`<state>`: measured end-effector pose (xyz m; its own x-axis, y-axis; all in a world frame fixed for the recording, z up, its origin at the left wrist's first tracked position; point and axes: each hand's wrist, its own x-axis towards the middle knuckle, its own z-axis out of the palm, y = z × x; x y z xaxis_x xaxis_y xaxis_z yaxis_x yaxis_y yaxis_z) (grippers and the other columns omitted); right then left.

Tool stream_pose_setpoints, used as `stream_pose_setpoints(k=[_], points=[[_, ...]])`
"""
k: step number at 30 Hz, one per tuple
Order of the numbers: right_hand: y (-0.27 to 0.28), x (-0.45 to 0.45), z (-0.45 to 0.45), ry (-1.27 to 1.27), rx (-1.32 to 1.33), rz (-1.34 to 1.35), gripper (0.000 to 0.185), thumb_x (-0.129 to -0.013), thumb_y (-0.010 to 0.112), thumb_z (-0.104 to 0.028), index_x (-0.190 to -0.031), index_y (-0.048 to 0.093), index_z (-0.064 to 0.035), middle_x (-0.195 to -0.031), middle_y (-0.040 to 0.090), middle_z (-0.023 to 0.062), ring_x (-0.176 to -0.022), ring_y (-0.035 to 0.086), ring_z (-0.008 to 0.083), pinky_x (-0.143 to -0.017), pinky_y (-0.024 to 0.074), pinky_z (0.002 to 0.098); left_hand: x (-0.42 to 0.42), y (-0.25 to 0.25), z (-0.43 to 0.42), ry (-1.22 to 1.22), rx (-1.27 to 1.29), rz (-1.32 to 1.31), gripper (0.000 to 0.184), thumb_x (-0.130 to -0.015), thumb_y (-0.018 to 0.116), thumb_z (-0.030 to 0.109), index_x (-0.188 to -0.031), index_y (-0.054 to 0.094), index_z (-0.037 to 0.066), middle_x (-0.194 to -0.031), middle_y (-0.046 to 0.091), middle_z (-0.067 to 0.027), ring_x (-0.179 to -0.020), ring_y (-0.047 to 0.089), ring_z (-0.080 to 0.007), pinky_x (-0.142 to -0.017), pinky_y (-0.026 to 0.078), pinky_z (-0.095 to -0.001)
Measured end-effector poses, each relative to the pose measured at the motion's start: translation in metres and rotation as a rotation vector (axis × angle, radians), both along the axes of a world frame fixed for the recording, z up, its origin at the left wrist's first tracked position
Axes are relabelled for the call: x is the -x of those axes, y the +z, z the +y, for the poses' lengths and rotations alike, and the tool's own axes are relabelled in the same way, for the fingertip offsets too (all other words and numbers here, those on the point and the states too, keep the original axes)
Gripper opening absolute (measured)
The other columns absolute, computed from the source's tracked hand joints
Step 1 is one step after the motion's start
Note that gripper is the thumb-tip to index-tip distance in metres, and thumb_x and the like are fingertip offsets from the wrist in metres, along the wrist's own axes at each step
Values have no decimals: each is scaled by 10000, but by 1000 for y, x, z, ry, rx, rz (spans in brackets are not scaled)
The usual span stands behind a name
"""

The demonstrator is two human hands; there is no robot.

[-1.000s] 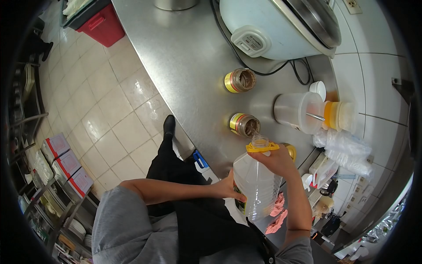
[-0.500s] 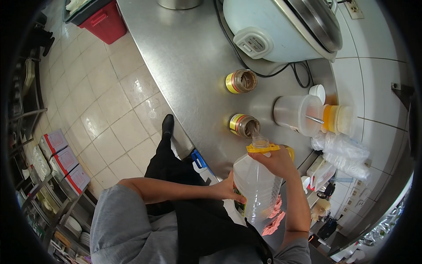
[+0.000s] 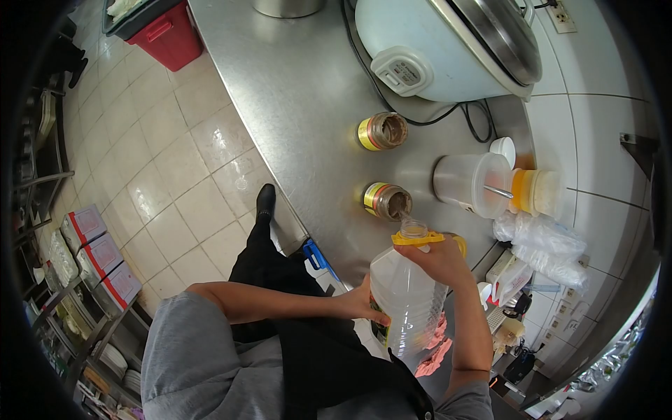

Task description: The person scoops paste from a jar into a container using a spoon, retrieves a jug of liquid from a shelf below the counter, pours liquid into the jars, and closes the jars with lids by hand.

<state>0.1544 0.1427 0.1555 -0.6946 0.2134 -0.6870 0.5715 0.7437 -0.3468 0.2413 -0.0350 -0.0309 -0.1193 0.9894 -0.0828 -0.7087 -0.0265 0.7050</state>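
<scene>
A large clear plastic bottle [image 3: 409, 294] is tilted over the steel table, its open mouth at the rim of a jar [image 3: 387, 201] with a yellow label and brown residue inside. Clear liquid runs from the bottle into that jar. My right hand [image 3: 439, 259] grips the bottle's yellow handle near the neck. Lower down, my left hand [image 3: 364, 304] holds the side of the bottle by its label. A second open jar [image 3: 383, 131], also brown inside, stands upright farther up the table.
A large pale blue cooker [image 3: 434, 52] with a metal lid and black cord stands at the top. Right of the jars are a translucent tub [image 3: 470, 183], an orange-banded container [image 3: 535, 191] and plastic bags [image 3: 542, 245]. A red bin [image 3: 166, 38] is on the floor.
The liquid stream into the lower jar continues, with both hands keeping their grip on the tilted bottle. The camera view has shifted slightly.
</scene>
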Motion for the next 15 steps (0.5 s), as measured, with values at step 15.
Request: stream_pose_setpoints(k=[15], points=[[2, 0, -1, -5, 2, 1, 499, -884, 690, -510, -1083, 728, -53, -1030, 731, 153, -945, 693, 334, -819, 525, 400, -2, 3, 0, -11, 37, 3, 1337, -710, 921, 362, -1547, -72, 42, -1564, 237, -196, -1480, 248, -313, -1212, 260, -468]])
